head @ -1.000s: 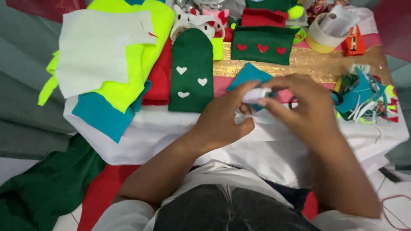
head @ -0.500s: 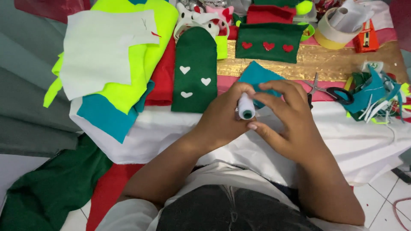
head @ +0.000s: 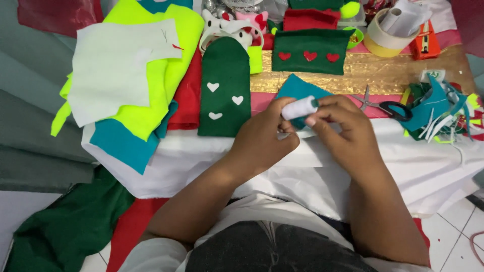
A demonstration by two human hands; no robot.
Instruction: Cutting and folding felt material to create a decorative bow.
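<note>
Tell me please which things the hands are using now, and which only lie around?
In use: white spool, held by left hand and right hand; teal felt piece under them.
Lying about: scissors, tape roll, green heart piece, felt scraps.

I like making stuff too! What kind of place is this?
Probably a home craft table for felt sewing. Stacked felt sheets, a green felt piece with white hearts, scissors and tape rolls cover it.

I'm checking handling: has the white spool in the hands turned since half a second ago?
Yes. The white spool now lies sideways, pointing toward the scissors, instead of end-on to the camera.
</note>
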